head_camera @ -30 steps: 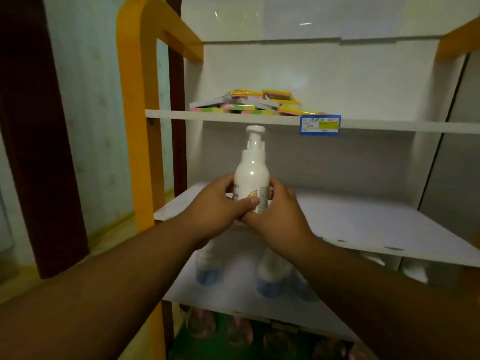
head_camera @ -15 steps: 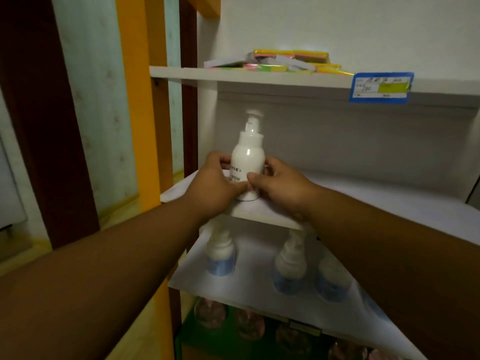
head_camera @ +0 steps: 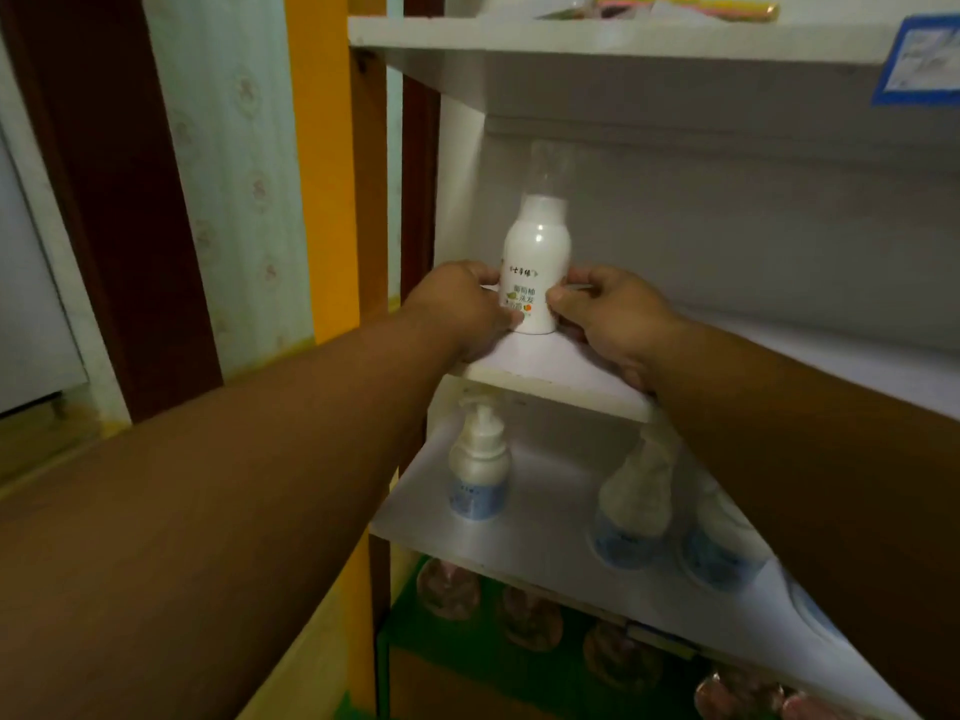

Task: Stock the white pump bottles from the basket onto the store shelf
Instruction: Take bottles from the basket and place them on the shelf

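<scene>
A white pump bottle point(head_camera: 535, 262) with a green and orange label stands upright on the left front corner of the middle white shelf point(head_camera: 779, 356). Its pump head is blurred against the white back panel. My left hand point(head_camera: 460, 304) grips its left side and my right hand point(head_camera: 605, 314) grips its right side, thumbs in front near the base. The basket is out of view.
On the shelf below point(head_camera: 545, 543) stand three white pump bottles with blue labels point(head_camera: 478, 475). Clear round jars point(head_camera: 530, 615) fill the bottom level. The upper shelf point(head_camera: 623, 39) carries coloured packets and a blue price tag point(head_camera: 919, 59). An orange frame post point(head_camera: 319, 163) stands left.
The bottle went from held in the air in front of the shelf to standing on the middle shelf's corner. Both hands stayed on it, and my view moved closer and lower.
</scene>
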